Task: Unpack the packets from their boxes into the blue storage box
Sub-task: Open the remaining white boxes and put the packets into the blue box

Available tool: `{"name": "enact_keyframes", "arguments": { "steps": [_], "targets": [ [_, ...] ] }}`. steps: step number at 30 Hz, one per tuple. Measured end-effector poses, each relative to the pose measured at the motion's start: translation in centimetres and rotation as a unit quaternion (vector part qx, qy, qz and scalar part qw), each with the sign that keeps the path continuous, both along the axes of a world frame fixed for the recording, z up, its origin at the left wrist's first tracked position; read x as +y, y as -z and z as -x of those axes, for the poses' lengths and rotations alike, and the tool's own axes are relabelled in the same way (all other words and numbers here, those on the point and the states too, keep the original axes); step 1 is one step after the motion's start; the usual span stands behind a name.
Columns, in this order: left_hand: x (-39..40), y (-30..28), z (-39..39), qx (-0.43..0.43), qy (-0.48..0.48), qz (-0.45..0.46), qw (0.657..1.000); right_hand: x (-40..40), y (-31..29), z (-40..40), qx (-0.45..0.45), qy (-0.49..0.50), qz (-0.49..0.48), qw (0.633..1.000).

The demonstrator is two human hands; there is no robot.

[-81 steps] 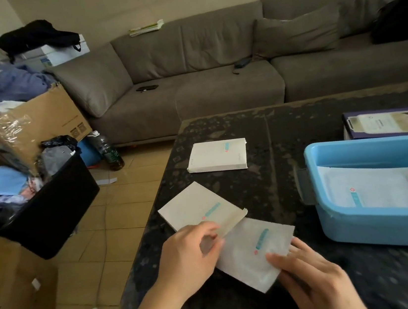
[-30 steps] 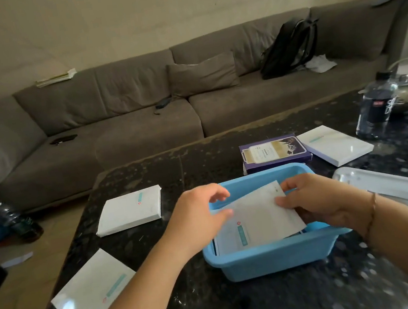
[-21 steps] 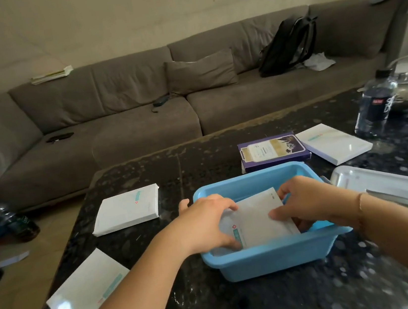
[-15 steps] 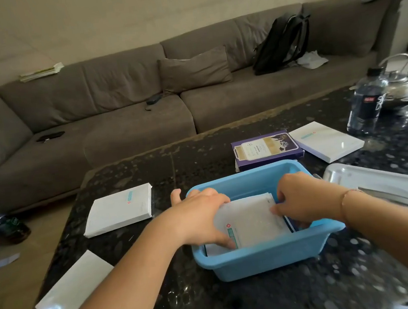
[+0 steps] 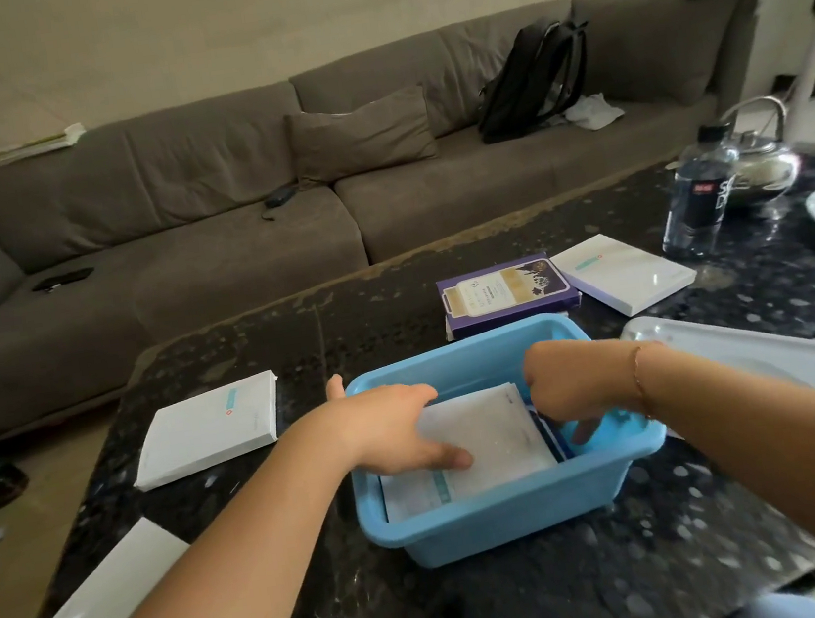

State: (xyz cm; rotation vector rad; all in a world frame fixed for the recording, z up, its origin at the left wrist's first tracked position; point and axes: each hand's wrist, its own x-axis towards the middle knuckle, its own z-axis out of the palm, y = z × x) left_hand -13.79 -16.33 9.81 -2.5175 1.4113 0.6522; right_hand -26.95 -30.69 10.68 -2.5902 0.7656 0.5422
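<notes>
Behind a dark speckled counter [image 5: 486, 604], a long brown sofa [image 5: 235, 196] spans the room, a black backpack [image 5: 533, 79] leaning on its cushions. Bare counter lies open nearest the camera. At centre sits the blue storage box [image 5: 515, 515], its rim just short of a purple box [image 5: 504, 291] behind and a clear lid [image 5: 785, 362] to the right. White boxes [image 5: 208, 428] lie well apart to the left. Inside, the left hand [image 5: 401, 436] presses flat, fingers straight, on a white packet [image 5: 490, 438]; the right hand [image 5: 569, 391] reaches down beside it, fingers curled over the packet's edge.
</notes>
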Motion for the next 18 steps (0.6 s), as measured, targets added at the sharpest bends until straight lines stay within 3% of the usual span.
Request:
{"name": "enact_keyframes", "arguments": {
  "steps": [2,4,7,12,18],
  "targets": [
    [-0.7,0.1,0.0,0.007,-0.012,-0.001,1.000,-0.5,0.0,-0.6,-0.005,0.067,-0.095,0.993],
    [-1.0,0.6,-0.3,0.006,-0.021,0.009,1.000,-0.6,0.2,-1.1,0.014,0.151,-0.236,0.960],
    [-0.8,1.4,-0.7,-0.015,-0.045,0.070,0.996,-1.0,1.1,-1.4,0.017,0.240,-0.337,0.910],
    [-0.4,2.6,0.0,-0.127,-0.044,0.102,0.986,-0.6,1.9,-2.2,0.005,0.277,-0.397,0.875],
    [-0.4,3.0,0.3,-0.162,-0.033,0.106,0.980,-0.4,2.7,-2.4,-0.021,0.275,-0.376,0.885]
  ]
}}
